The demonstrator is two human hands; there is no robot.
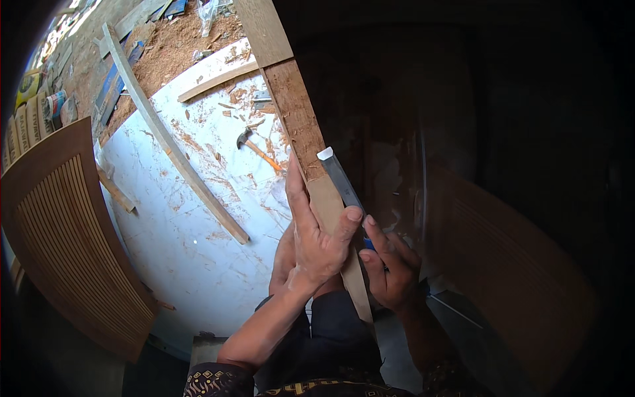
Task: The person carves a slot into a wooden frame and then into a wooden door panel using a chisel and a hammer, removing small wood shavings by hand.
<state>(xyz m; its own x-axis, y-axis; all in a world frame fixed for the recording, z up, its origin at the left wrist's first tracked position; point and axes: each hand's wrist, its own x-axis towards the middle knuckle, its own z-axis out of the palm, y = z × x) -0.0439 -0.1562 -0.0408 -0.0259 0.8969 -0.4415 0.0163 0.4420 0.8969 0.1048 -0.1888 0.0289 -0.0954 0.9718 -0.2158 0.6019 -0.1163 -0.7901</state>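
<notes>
A long wooden board [291, 99] stands up between my hands, with a rough chiselled recess along its upper part and paler smooth wood lower down. My left hand [317, 245] is closed on the board, fingers along its left side and thumb over the face, close to the chisel's blade. My right hand [390, 264] holds a steel chisel [340, 182] with a blue handle, partly hidden by its fingers. The blade lies along the board's face, its bright edge upward beside the recess.
A white surface [172, 258] carries wood shavings, a claw hammer [264, 152], a long batten [159, 132] and a short strip [211, 83]. A slatted brown panel [73, 238] stands at left, with sacks [30, 126] behind it. Sawdust and scraps lie beyond; the right side is dark.
</notes>
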